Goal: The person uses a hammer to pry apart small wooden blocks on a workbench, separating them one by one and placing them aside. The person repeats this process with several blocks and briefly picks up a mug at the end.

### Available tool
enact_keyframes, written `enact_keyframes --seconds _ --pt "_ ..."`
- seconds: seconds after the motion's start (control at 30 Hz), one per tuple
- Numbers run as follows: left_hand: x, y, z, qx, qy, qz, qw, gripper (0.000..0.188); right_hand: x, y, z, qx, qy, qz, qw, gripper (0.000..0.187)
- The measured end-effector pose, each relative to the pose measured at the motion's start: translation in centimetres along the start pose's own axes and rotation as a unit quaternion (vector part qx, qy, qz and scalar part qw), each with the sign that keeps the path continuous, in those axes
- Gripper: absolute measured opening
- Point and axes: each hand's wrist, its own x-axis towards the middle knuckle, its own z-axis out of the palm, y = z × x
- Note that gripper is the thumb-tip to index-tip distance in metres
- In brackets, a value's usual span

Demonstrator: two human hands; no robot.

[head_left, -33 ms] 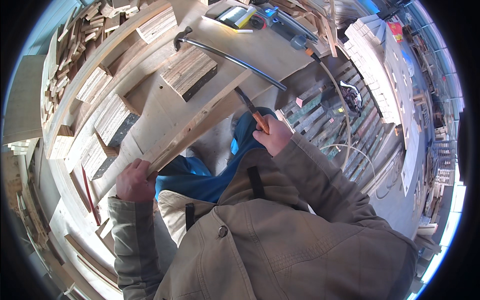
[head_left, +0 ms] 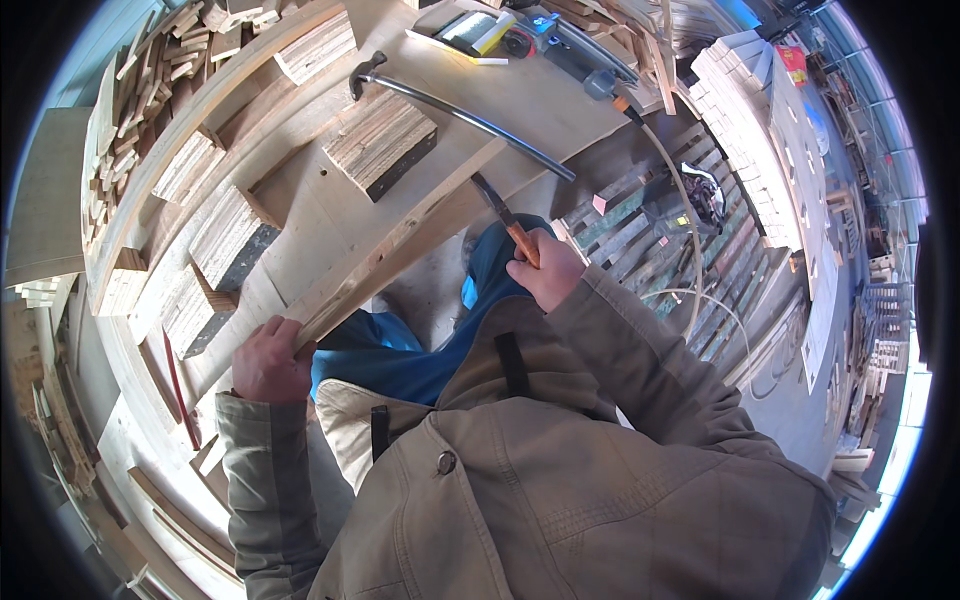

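- The wooden strip lay slantwise along the near edge of the bench, its near end beside the person's lap and its far end up toward the right.
- The left hand grasped the near end of the strip, its fingers curled over the wood and its thumb on the inner side.
- The right hand was clenched around the brown handle of a hand tool, held in front of the right knee.
- The tool's dark metal end pointed up and left at the strip's side, near the far end; whether it touched the wood was hard to make out from above.
- Just beyond the strip, a laminated block with a dark side face sat on the bench.
- A claw hammer lay past that block, its head to the left and its long metal shaft slanting down to the right.
- More blocks stood to the left, beside a long curved rail, and a thin red rod lay near the left hand.
- At the far side were a yellow-edged pad and a grey hose fitting, with a pale hose trailing from it.
- Offcuts were heaped at the upper left; to the right stood a slatted rack and a bright stack of pale wood.
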Motion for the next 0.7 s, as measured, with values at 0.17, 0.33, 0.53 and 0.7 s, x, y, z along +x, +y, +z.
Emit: enact_keyframes --seconds 0.17,0.33,0.53,0.7 --pt "0.2 -0.1 0.3 0.008 -0.009 -0.013 1.000 0.023 -0.1 -0.6 0.6 0.045 -0.004 0.020 0.999 0.021" --pt "0.3 0.1 0.2 0.014 -0.015 -0.016 1.000 0.022 -0.4 -1.0 3.1 0.088 0.020 0.050 0.995 0.019" --pt "0.3 0.3 0.2 0.024 -0.012 -0.018 0.999 0.022 -1.1 -3.1 7.8 0.210 0.067 0.113 0.969 0.018" --pt "0.2 0.4 0.4 0.012 -0.008 -0.028 0.999 0.019 -0.6 -4.8 11.2 0.326 0.089 0.148 0.930 0.021"
